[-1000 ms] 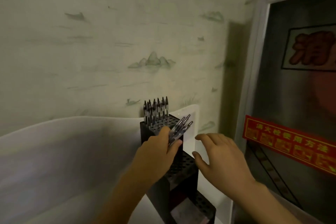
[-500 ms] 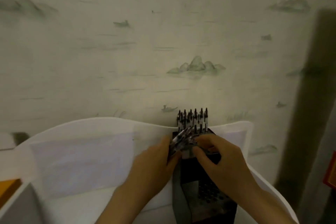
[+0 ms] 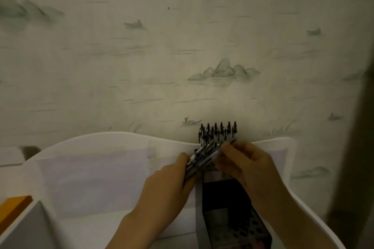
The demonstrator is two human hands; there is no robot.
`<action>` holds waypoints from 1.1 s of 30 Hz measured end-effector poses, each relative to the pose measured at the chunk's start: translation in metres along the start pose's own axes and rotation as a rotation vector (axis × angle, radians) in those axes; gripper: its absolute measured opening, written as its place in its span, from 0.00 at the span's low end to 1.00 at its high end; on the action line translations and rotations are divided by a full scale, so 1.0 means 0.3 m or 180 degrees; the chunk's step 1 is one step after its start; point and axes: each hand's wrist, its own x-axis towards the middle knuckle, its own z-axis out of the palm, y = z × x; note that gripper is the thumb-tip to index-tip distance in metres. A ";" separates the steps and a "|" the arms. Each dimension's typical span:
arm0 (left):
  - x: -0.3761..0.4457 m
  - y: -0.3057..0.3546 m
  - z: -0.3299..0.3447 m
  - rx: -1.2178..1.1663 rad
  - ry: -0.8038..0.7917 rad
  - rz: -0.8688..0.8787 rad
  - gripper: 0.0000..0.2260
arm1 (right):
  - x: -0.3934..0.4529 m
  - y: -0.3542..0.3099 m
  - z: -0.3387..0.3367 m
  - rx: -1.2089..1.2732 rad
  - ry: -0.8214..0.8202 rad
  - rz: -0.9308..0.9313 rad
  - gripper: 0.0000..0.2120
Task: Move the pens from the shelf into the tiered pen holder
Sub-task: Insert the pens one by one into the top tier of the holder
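Loose pens: a bundle of slim silver-and-black pens (image 3: 199, 158) lies slanted, tips up to the right, just over the top tier of the holder.
Left hand: the left hand (image 3: 172, 184) grips the lower end of the bundle, fingers curled round it.
Right hand: the right hand (image 3: 250, 164) pinches the upper end of one pen in the bundle between thumb and fingertips.
Stored pens: a row of dark-capped pens (image 3: 218, 132) stands upright in the rear, highest tier, just behind both hands.
Pen holder: the black stepped pen holder with round holes (image 3: 228, 218) stands on the shelf under the hands, its lower tiers stepping down toward the viewer; its holes there are blurred.
Shelf: the white shelf with a curved raised back edge (image 3: 113, 137) carries the holder against the wall.
Wall: pale wallpaper printed with faint green mountains and boats (image 3: 222, 70) rises behind.
Lower left: an orange-edged object (image 3: 14, 208) and a grey-white box corner (image 3: 30, 228) sit at the frame edge.
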 end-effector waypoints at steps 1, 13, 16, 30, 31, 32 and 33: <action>0.005 -0.016 -0.001 -0.0046 0.0010 -0.0026 0.09 | 0.016 -0.025 -0.011 0.0063 0.0069 -0.0146 0.13; 0.088 -0.095 0.013 -0.0496 0.0092 0.0003 0.09 | 0.232 -0.043 -0.048 -0.2093 0.0576 -0.2186 0.05; 0.110 -0.098 0.020 -0.0524 0.0088 0.0037 0.09 | 0.275 -0.002 -0.043 -0.2192 0.0665 -0.2247 0.06; 0.183 -0.124 0.036 -0.0701 0.0126 0.0156 0.09 | 0.348 0.050 -0.023 -0.2466 0.0587 -0.2032 0.06; 0.187 -0.124 0.037 -0.0722 0.0120 0.0158 0.09 | 0.348 0.056 -0.020 -0.2479 0.0574 -0.1996 0.06; 0.191 -0.127 0.040 -0.0736 0.0111 0.0158 0.09 | 0.348 0.063 -0.018 -0.2491 0.0559 -0.1955 0.06; 0.195 -0.129 0.042 -0.0740 0.0103 0.0163 0.09 | 0.348 0.071 -0.016 -0.2510 0.0539 -0.1903 0.06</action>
